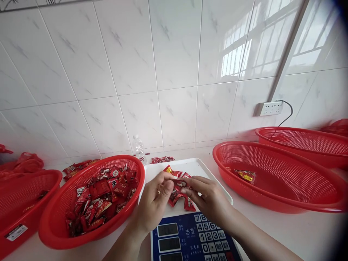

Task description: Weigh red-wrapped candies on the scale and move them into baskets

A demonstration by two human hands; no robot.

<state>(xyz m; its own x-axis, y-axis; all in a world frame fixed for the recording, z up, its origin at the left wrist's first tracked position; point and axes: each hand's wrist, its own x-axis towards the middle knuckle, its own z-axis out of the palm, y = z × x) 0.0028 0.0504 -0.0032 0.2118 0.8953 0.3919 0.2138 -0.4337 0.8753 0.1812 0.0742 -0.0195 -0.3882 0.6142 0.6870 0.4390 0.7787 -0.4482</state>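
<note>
My left hand (pixel 154 197) and my right hand (pixel 208 195) meet over the white tray (pixel 190 166) of a weighing scale (pixel 190 235). Both pinch a small red snack packet (pixel 179 185) between their fingertips. A few more red packets (pixel 174 171) lie on the tray under and behind my hands. The red basket (pixel 58 217) to my left is heaped with several similar red packets (pixel 100 197).
A large red basket (pixel 285 201) on the right holds one packet (pixel 246 176); another red basket (pixel 307 143) sits behind it. A third red basket (pixel 19 206) stands far left. A clear bottle (pixel 139 148), loose packets (pixel 161 159) and a wall power strip (pixel 269 108) line the tiled wall.
</note>
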